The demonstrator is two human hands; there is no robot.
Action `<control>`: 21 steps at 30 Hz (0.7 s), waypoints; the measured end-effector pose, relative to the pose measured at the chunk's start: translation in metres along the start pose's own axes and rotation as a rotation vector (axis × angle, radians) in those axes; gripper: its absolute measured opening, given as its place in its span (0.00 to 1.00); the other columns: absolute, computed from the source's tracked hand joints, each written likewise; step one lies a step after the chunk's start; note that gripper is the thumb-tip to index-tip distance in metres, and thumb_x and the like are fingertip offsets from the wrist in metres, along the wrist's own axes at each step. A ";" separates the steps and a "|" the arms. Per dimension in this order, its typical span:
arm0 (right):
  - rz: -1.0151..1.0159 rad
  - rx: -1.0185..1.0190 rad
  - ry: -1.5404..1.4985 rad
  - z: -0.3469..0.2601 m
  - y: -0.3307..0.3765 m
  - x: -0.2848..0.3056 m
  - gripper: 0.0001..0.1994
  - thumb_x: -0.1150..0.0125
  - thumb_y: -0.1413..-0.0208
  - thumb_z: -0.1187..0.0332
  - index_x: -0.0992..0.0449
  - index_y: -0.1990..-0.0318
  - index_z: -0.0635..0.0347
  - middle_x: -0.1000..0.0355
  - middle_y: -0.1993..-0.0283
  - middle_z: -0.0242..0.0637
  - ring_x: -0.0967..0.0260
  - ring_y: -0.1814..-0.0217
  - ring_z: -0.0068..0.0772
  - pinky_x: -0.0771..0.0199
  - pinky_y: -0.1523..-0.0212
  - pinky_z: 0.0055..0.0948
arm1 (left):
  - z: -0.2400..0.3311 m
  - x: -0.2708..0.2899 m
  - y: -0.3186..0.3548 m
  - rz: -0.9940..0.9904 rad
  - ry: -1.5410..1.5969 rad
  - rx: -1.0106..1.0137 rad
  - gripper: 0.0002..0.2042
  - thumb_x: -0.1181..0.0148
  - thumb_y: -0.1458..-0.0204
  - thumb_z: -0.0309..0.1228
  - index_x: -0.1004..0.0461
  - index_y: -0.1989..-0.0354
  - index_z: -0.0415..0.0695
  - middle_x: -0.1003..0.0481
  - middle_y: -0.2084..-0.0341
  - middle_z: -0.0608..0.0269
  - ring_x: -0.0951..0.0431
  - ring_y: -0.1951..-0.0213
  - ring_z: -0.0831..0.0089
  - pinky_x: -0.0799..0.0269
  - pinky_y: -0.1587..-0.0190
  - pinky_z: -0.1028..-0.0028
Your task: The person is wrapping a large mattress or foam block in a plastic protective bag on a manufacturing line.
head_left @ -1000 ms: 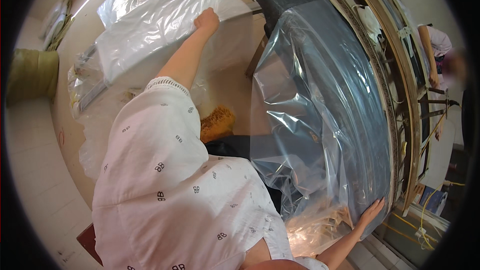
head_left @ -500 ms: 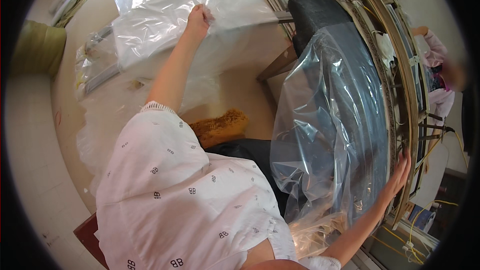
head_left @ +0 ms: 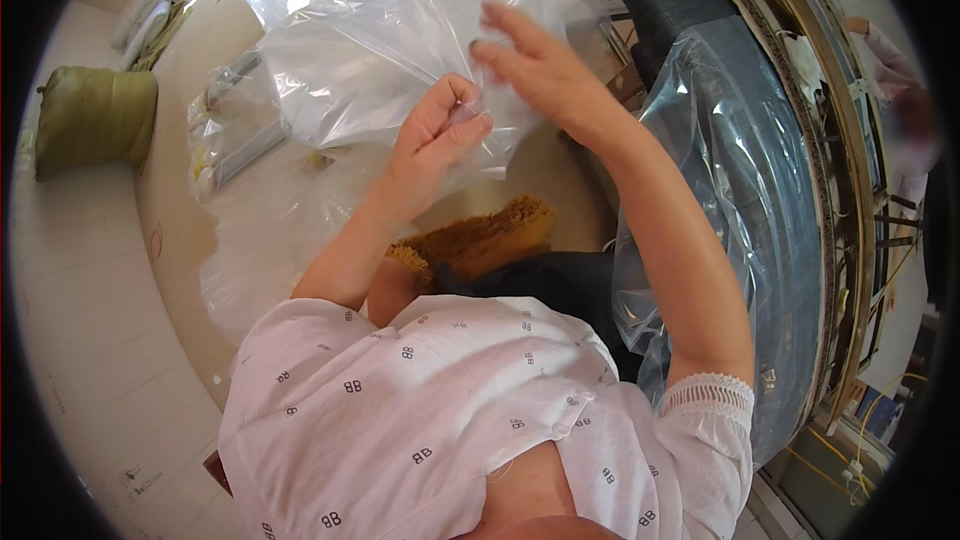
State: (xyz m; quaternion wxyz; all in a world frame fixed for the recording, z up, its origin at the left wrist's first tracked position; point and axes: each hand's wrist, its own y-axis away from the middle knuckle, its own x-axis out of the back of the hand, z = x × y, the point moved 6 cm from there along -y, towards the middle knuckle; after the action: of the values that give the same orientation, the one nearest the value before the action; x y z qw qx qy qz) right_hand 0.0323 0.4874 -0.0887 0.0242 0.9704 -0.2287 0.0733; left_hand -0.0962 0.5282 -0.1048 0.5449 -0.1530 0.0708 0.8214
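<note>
Between the thumb and curled fingers of my left hand (head_left: 440,135) is the near edge of a clear plastic bag (head_left: 350,60), drawn up into folds from a stack of such bags. My right hand (head_left: 540,70), slightly smeared by motion, hovers just beyond and to the right of it, with its fingers apart and holding nothing. Over on the right, another clear plastic sheet (head_left: 690,140) drapes across a long dark panel (head_left: 775,140). Part of the bag stack is hidden behind my hands.
A metal frame (head_left: 250,150) supports the bags at the left. At right stands a machine edge with wooden strips (head_left: 850,140) and yellow cables (head_left: 850,465). Brown fluffy material (head_left: 490,240) lies by my legs. An olive bundle (head_left: 95,120) sits far left. Another person (head_left: 900,130) is at far right.
My right hand has left the machine edge at right and come over to the bags. My left hand has pulled a bag's edge toward me, wrinkling it.
</note>
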 end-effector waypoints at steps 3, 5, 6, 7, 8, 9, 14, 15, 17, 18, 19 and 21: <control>-0.177 -0.399 0.113 0.018 0.015 -0.015 0.29 0.51 0.47 0.54 0.44 0.42 0.64 0.35 0.51 0.37 0.35 0.66 0.24 0.34 0.66 0.22 | 0.018 0.008 0.021 0.172 0.083 -0.080 0.02 0.54 0.44 0.29 0.38 0.65 0.46 0.47 0.82 0.79 0.48 0.81 0.89 0.49 0.78 0.86; -0.272 -0.644 0.016 0.030 0.035 -0.014 0.32 0.49 0.48 0.51 0.45 0.42 0.64 0.34 0.52 0.37 0.37 0.72 0.23 0.34 0.71 0.21 | 0.033 0.022 0.029 0.242 0.126 -0.211 0.03 0.54 0.43 0.30 0.38 0.65 0.46 0.47 0.82 0.79 0.48 0.81 0.89 0.49 0.78 0.86; -0.284 -0.666 0.030 0.041 0.041 -0.011 0.32 0.51 0.48 0.49 0.44 0.42 0.63 0.34 0.53 0.37 0.38 0.75 0.23 0.35 0.73 0.21 | 0.042 0.030 0.032 0.309 0.161 -0.341 0.03 0.55 0.42 0.30 0.38 0.65 0.46 0.47 0.83 0.79 0.49 0.82 0.89 0.49 0.79 0.86; -0.289 -0.687 0.039 0.049 0.050 -0.007 0.32 0.52 0.48 0.47 0.43 0.43 0.63 0.34 0.54 0.36 0.39 0.78 0.23 0.36 0.75 0.21 | 0.050 0.024 0.031 0.277 0.120 -0.373 0.05 0.56 0.42 0.32 0.37 0.65 0.45 0.47 0.83 0.80 0.48 0.82 0.89 0.48 0.79 0.85; -0.281 -0.687 0.037 0.058 0.051 -0.003 0.32 0.52 0.48 0.47 0.43 0.43 0.63 0.34 0.54 0.36 0.39 0.78 0.23 0.36 0.75 0.21 | 0.040 0.016 0.031 0.193 0.191 -0.237 0.04 0.56 0.42 0.31 0.37 0.65 0.45 0.45 0.82 0.80 0.47 0.82 0.89 0.47 0.79 0.85; -0.296 -0.682 -0.116 0.069 0.049 -0.003 0.30 0.53 0.48 0.46 0.40 0.45 0.60 0.35 0.52 0.38 0.39 0.76 0.23 0.36 0.74 0.22 | 0.026 0.003 0.036 0.109 0.259 -0.099 0.04 0.55 0.42 0.31 0.37 0.65 0.45 0.44 0.81 0.79 0.46 0.81 0.89 0.46 0.78 0.85; -0.001 -0.667 -0.599 0.088 0.037 -0.017 0.27 0.48 0.49 0.51 0.37 0.45 0.59 0.35 0.51 0.34 0.40 0.56 0.20 0.38 0.62 0.23 | 0.014 -0.130 0.069 -0.915 0.253 0.102 0.06 0.55 0.42 0.31 0.37 0.66 0.42 0.39 0.75 0.75 0.38 0.72 0.84 0.40 0.70 0.80; 0.003 -0.663 -0.599 0.082 0.039 -0.015 0.27 0.48 0.49 0.51 0.37 0.45 0.59 0.35 0.51 0.34 0.40 0.56 0.20 0.38 0.62 0.23 | 0.014 -0.145 0.085 -1.125 0.275 0.155 0.07 0.55 0.42 0.32 0.36 0.67 0.41 0.37 0.73 0.70 0.36 0.71 0.81 0.38 0.70 0.77; -0.082 -0.436 -0.433 0.054 0.040 -0.012 0.18 0.45 0.49 0.63 0.30 0.52 0.61 0.31 0.59 0.30 0.37 0.63 0.20 0.35 0.59 0.19 | 0.026 -0.154 0.096 -1.325 0.288 0.201 0.09 0.55 0.42 0.34 0.36 0.68 0.40 0.35 0.71 0.65 0.34 0.69 0.78 0.37 0.70 0.73; -0.082 -0.434 -0.430 0.046 0.046 -0.006 0.18 0.45 0.49 0.63 0.30 0.52 0.61 0.31 0.59 0.30 0.37 0.63 0.20 0.35 0.59 0.19 | 0.036 -0.145 0.095 -1.397 0.118 0.239 0.09 0.53 0.43 0.33 0.35 0.69 0.39 0.33 0.70 0.63 0.33 0.69 0.76 0.36 0.69 0.72; -0.025 -0.362 -0.397 0.036 0.051 0.007 0.16 0.45 0.50 0.65 0.29 0.54 0.62 0.30 0.62 0.28 0.37 0.66 0.19 0.36 0.62 0.17 | 0.040 -0.129 0.093 -1.468 -0.055 0.276 0.08 0.51 0.45 0.32 0.35 0.69 0.39 0.31 0.70 0.62 0.32 0.69 0.75 0.36 0.68 0.71; 0.039 -0.281 -0.360 0.016 0.064 0.030 0.15 0.46 0.50 0.67 0.28 0.55 0.62 0.30 0.65 0.26 0.37 0.69 0.17 0.36 0.65 0.15 | 0.051 -0.067 0.053 -0.804 -0.058 0.229 0.06 0.46 0.49 0.28 0.32 0.66 0.39 0.28 0.73 0.64 0.30 0.71 0.76 0.35 0.68 0.72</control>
State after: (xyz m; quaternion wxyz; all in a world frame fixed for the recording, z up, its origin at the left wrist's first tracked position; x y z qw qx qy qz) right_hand 0.0326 0.4157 -0.0987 0.1166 0.9503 -0.2560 -0.1333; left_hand -0.1295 0.4630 -0.0372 0.8373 -0.0837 0.0807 0.5343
